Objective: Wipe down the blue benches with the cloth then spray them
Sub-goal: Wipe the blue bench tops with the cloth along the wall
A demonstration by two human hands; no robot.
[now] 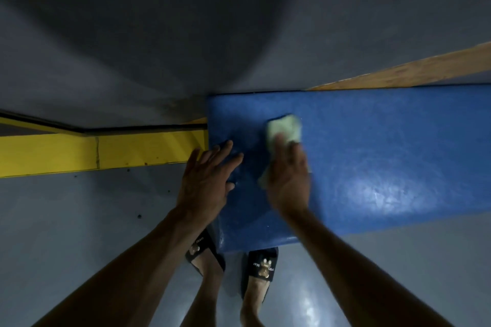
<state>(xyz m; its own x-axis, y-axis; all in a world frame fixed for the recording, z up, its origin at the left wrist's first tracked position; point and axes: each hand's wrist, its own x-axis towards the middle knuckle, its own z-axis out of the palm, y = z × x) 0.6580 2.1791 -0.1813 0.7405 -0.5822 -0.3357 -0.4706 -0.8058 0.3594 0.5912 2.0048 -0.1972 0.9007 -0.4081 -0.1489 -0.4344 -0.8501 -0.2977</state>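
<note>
View from a head-worn camera looking straight down. A padded blue counter [372,162] fills the right half of the frame, its short end near the centre and its length running off the right edge; a soft glare of light sits on its surface at lower right. Both of the person's bare forearms reach up from the bottom of the frame.

The right hand [288,178], just right of centre, lies flat with its fingers straight, pressing a pale, crumpled cloth [285,129] onto the blue top. The cloth shows beyond the fingertips and a little of it peeks out beside the palm. This hand and the cloth are slightly blurred.

The left hand [207,178], just left of it, rests spread on the counter's left end, fingers straight and apart, holding nothing. The two hands are near each other but do not touch.

Below the counter's near edge, at lower centre, two feet in dark slides [261,268] with a small gold ornament stand on a shiny grey floor [66,220]. A yellow painted band [79,152] with a dark edge crosses the left side of the frame and stops at the counter's end. A wooden strip [414,70] runs diagonally along the upper right, behind the counter. A grey wall [159,21] in shadow fills the upper part
</note>
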